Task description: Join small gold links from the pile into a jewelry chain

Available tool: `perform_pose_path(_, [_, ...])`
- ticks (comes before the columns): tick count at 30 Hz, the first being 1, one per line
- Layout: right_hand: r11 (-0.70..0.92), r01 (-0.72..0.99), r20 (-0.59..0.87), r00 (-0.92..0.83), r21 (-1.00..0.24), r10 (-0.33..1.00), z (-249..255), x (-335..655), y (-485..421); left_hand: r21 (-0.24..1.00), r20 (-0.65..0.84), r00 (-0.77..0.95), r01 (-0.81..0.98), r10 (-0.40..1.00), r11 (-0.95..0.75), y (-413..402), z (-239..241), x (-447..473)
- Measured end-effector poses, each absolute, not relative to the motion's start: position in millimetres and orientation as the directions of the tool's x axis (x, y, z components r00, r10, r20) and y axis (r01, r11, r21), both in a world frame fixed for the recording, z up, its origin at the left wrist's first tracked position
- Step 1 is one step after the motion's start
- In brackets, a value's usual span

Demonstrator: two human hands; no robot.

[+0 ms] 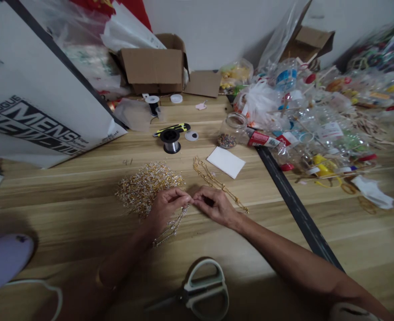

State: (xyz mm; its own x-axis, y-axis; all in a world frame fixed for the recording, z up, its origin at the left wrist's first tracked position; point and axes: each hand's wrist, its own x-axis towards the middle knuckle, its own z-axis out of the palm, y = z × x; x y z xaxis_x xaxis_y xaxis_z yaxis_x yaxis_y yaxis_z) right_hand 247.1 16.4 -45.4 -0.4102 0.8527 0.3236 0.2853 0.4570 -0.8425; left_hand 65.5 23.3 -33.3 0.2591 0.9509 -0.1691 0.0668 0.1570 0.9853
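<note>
In the head view my left hand (165,207) is closed in a pinch on a silver beaded chain (174,229), which hangs from the fingers onto the table. Fingertip to fingertip with it, my right hand (215,206) is also pinched, but whatever it grips is too small to make out. A heap of gold and silver bead pieces (143,185) lies beside my left hand. Just beyond my right hand stretches a gold chain (228,192). Large scissors (205,290) with pale handles lie close to me, their blades in shadow.
Beyond the heap stand a wire spool (170,141), a yellow-black utility knife (172,129) and a bead jar (231,133). A white pad (226,162) lies near the gold chain. Plastic bottles (317,129) crowd the right; a large white box (43,102) leans at left.
</note>
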Motion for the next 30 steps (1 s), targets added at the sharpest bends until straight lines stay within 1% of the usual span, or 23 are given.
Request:
perform_pose_path(7, [0.412,0.255,0.284,-0.419,-0.875,0.863,-44.7,249.2,17.7,0.983,-0.185,0.214,0.027,0.959,0.184,23.5,-30.7,68.9])
perform_pose_path(14, [0.369,0.221,0.26,-0.404,-0.903,0.877,-44.3,248.9,17.6,0.983,-0.184,0.256,0.034,0.949,0.182,22.1,-35.1,68.4])
perform_pose_path(21, [0.388,0.228,0.277,-0.4,-0.893,0.874,-44.3,247.7,17.8,0.993,-0.109,0.27,0.078,0.957,0.091,20.5,-39.5,68.9])
perform_pose_path(25, [0.41,0.23,0.292,-0.416,-0.882,0.861,-44.6,247.5,17.8,0.99,-0.099,0.259,0.121,0.961,0.069,19.5,-39.0,70.3])
perform_pose_path(30, [0.408,0.245,0.283,-0.421,-0.879,0.862,-44.7,247.6,17.6,0.988,-0.111,0.267,0.132,0.957,0.078,19.1,-39.5,70.1])
